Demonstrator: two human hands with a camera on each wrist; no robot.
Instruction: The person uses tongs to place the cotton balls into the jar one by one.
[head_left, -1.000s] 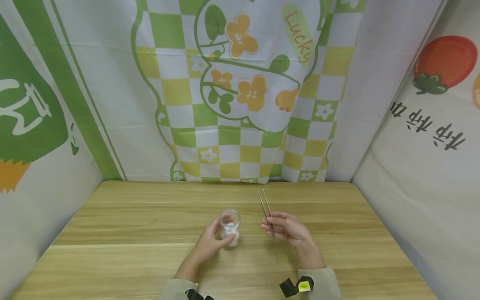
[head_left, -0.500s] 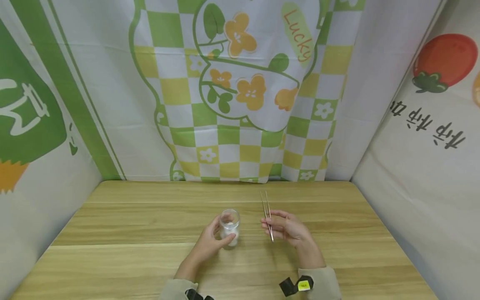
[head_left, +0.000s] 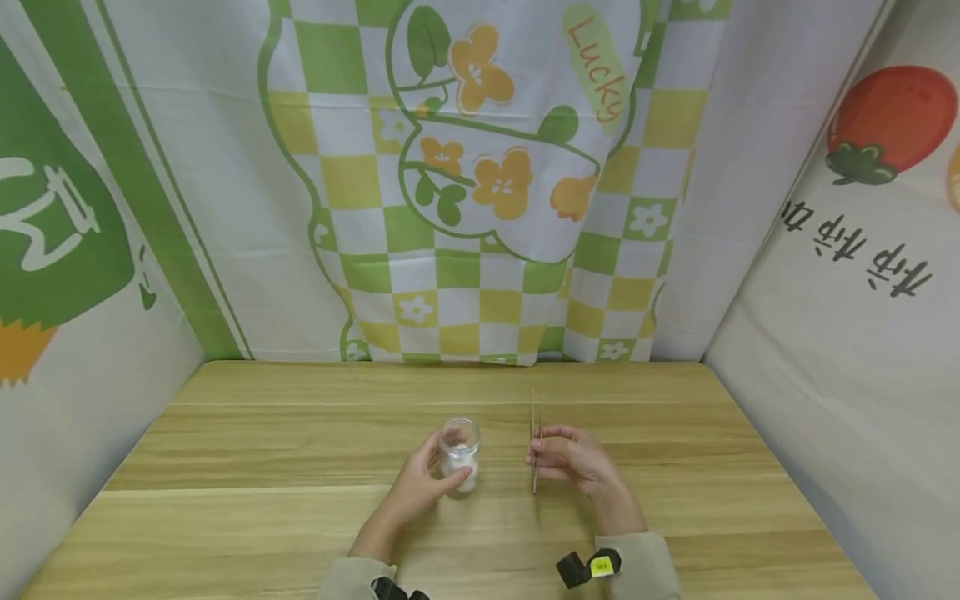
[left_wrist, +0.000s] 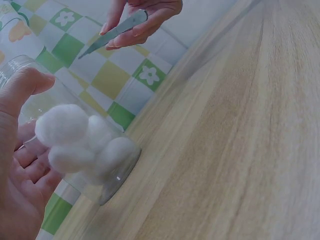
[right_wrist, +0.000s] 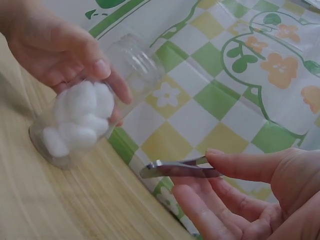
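My left hand (head_left: 429, 482) grips a clear glass jar (head_left: 459, 451) that stands upright on the table, thumb on the near side and fingers behind. No lid sits on its mouth. White cotton balls (left_wrist: 65, 125) fill its lower part, seen plainly in both wrist views. To the right of the jar, my right hand (head_left: 577, 458) pinches metal tweezers (right_wrist: 180, 170) between thumb and fingers, above the table and apart from the jar. Their two spread tips point toward the curtain, and the joined end faces me. Nothing shows between the tips.
The wooden table (head_left: 300, 433) runs back to a green, yellow and white checked curtain (head_left: 420, 275). Printed cloth walls (head_left: 825, 358) flank it on both sides. A black wrist device (head_left: 588, 568) sits on the right sleeve.
The tweezers have turned in my right hand: their tips swung right and their joined end swung left, so they now point almost straight ahead. The left hand and jar stay put.
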